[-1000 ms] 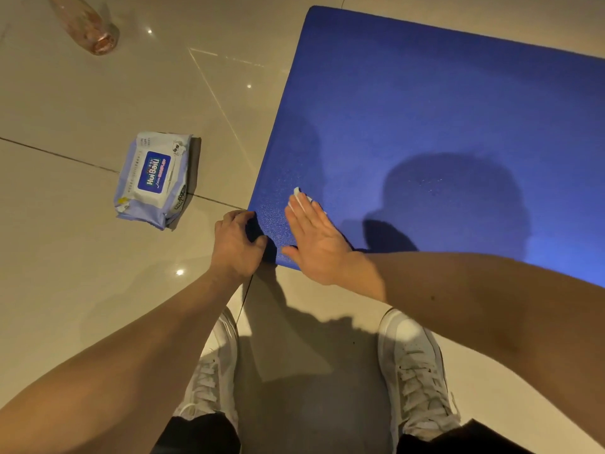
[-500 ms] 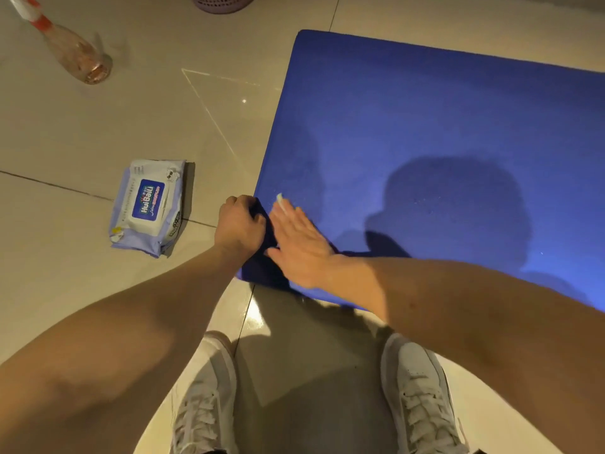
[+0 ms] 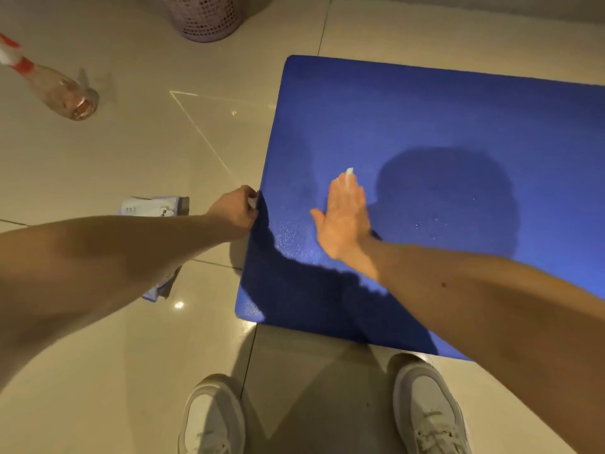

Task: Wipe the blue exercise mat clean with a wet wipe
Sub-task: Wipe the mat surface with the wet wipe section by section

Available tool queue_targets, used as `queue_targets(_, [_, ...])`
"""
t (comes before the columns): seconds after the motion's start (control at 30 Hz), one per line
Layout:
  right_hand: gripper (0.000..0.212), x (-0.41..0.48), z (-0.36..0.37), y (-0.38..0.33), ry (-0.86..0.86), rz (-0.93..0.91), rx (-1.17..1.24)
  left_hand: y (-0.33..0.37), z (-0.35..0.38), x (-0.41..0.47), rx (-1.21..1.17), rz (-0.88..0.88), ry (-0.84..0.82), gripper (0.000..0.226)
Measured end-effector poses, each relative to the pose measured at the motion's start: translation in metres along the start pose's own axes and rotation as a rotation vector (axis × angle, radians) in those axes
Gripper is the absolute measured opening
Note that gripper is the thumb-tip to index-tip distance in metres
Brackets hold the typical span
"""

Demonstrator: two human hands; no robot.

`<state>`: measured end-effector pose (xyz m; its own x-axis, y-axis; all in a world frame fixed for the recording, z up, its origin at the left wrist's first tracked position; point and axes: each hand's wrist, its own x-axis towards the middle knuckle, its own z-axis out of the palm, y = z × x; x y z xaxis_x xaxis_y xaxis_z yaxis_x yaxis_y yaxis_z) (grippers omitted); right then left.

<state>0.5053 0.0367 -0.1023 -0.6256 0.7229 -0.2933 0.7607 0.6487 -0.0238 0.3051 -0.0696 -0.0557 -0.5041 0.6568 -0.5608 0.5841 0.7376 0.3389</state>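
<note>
Blue exercise mat (image 3: 442, 119), flat and made of soft foam, lies on the shiny beige tile floor (image 3: 98, 371) and fills the right side of the view.

Far to the left, a clear bottle with a red and white top (image 3: 65, 96) is on the floor, well apart from the mat. Nearer in, a soft pale purple and white pack of wipes (image 3: 152, 204) lies on the floor. The left arm hides most of it. At the top, a pink plastic basket with little holes (image 3: 206, 18) stands on the floor, and the top of the view cuts it off.

The left hand (image 3: 234, 208) is at the left edge of the blue exercise mat. Its fingers are curled and grip that edge, and the edge looks a little lifted there. A small white bit shows at the fingers, but it is too small to tell what it is.

The right hand (image 3: 343, 221) lies flat on the mat, a bit in from the left edge, with straight fingers close together. It presses a white wet wipe (image 3: 349, 173) down on the mat. Only a small tip of the wipe pokes out past the fingertips. Tiny wet drops shine on the mat on both sides of this hand. A dark round shadow falls on the mat just to its right.

At the bottom, two white lace-up shoes (image 3: 212, 417) stand on the floor, near the mat's close edge.
</note>
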Motion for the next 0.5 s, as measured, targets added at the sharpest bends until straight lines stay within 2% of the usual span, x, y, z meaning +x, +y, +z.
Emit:
queue_targets(0.13, [0.075, -0.016, 0.001, -0.054, -0.064, -0.399, -0.015, -0.003, 0.003, 0.017, -0.143, 0.004, 0.122, 0.021])
queue_targets(0.27, [0.072, -0.002, 0.000, -0.017, 0.052, -0.534, -0.096, -0.001, 0.004, 0.034, -0.325, -0.016, 0.200, 0.005])
queue_targets(0.33, [0.073, 0.021, -0.005, 0.013, 0.071, -0.429, -0.142, 0.000, 0.004, 0.041, -0.374, -0.035, 0.220, 0.008])
queue_targets(0.4, [0.074, 0.041, -0.016, 0.035, 0.012, -0.226, -0.004, -0.002, 0.008, 0.048, -0.477, -0.067, 0.233, 0.015])
queue_targets(0.47, [0.076, 0.054, -0.019, 0.032, -0.007, -0.036, 0.111, -0.003, 0.012, 0.051, -0.565, -0.103, 0.247, 0.019])
queue_targets(0.5, [0.076, 0.056, -0.017, 0.021, 0.004, 0.011, 0.096, -0.004, 0.014, 0.053, -0.602, -0.119, 0.247, 0.019])
